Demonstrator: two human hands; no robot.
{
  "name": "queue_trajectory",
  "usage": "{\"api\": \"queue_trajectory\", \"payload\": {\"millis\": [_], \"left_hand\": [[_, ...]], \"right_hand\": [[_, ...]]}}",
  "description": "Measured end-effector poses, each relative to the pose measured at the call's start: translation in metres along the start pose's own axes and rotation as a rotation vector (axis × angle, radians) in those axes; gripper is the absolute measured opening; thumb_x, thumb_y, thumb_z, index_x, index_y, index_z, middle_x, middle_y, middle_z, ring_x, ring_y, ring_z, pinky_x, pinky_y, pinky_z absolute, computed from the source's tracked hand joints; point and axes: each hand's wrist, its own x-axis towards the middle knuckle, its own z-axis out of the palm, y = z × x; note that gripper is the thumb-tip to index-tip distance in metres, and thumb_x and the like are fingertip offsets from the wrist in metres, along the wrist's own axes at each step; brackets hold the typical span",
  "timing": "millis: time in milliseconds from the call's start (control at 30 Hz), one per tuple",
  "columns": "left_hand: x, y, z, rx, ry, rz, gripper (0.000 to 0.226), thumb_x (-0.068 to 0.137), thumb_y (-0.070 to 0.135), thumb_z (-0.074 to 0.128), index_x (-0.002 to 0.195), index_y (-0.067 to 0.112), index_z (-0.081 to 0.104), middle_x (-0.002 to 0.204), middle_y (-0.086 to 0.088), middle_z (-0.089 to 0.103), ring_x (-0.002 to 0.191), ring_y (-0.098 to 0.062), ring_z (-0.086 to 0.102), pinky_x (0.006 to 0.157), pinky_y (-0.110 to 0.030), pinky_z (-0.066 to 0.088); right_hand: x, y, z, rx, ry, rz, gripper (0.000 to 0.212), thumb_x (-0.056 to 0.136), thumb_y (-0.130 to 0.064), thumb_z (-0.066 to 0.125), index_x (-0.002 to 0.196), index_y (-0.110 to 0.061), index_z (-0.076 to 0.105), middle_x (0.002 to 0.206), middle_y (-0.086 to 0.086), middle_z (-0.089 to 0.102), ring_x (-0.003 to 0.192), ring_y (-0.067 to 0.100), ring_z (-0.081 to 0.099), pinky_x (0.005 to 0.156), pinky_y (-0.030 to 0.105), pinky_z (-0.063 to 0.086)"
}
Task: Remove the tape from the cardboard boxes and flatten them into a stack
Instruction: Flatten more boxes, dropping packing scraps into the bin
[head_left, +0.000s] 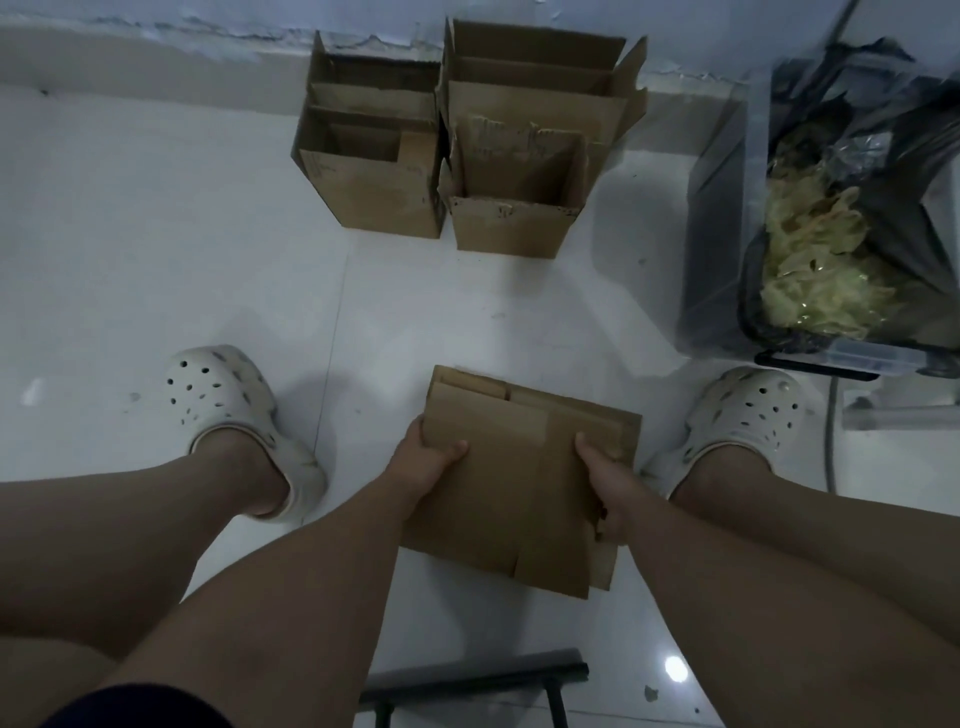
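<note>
A flattened cardboard box (524, 483) is held low over the white floor between my feet. My left hand (423, 462) grips its left edge with the thumb on top. My right hand (605, 483) grips its right edge the same way. Farther ahead, against the wall, stand two groups of open cardboard boxes: a left box (374, 176) with flaps up, and a right group (519, 156) of nested open boxes with torn flaps.
A clear plastic bin (727, 218) lined with a black bag holds crumpled yellowish tape (821, 260) at the right. My feet in white clogs (228, 405) (737, 415) flank the held cardboard. A dark stool frame (478, 675) is below me.
</note>
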Motion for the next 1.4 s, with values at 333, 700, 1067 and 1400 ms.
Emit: {"api": "queue_trajectory", "payload": {"millis": [333,700,1067,1400], "left_hand": [[-0.006,0.001,0.004,0.044,-0.096,0.104,0.077,0.085,0.035,0.067,0.148,0.029,0.022,0.136,-0.003,0.048,0.108,-0.02,0.052,0.09,-0.034,0.043],[-0.014,0.022,0.025,0.643,0.521,0.386,0.075,0.085,0.023,0.063,0.148,0.02,0.022,0.147,-0.015,0.029,0.129,-0.034,0.037,0.103,-0.045,0.038],[-0.017,0.101,0.014,-0.194,0.444,0.279,0.011,0.092,0.014,0.049,0.096,0.019,0.058,0.106,-0.004,0.06,0.083,-0.018,0.057,0.074,-0.027,0.045],[-0.018,0.114,0.016,-0.34,0.327,0.246,0.017,0.095,0.014,0.045,0.09,0.019,0.061,0.08,0.006,0.057,0.077,-0.014,0.057,0.063,-0.021,0.045]], "right_hand": [[0.012,0.014,-0.012,0.163,0.053,-0.08,0.083,0.073,-0.034,0.08,0.141,-0.014,0.037,0.134,0.01,0.054,0.119,0.032,0.054,0.102,0.053,0.043],[-0.01,-0.007,0.025,-0.603,0.713,-0.53,0.063,0.083,-0.022,0.06,0.139,-0.023,0.031,0.135,0.017,0.037,0.122,0.036,0.039,0.1,0.045,0.04],[-0.042,-0.146,0.098,-1.146,0.532,-1.115,0.018,0.087,-0.018,0.051,0.085,-0.017,0.07,0.156,0.002,0.023,0.142,0.029,0.015,0.112,0.044,0.021],[-0.032,-0.214,0.108,-1.543,0.46,-0.888,0.038,0.091,-0.009,0.048,0.129,-0.006,0.048,0.135,0.017,0.042,0.128,0.037,0.037,0.106,0.054,0.027]]}}
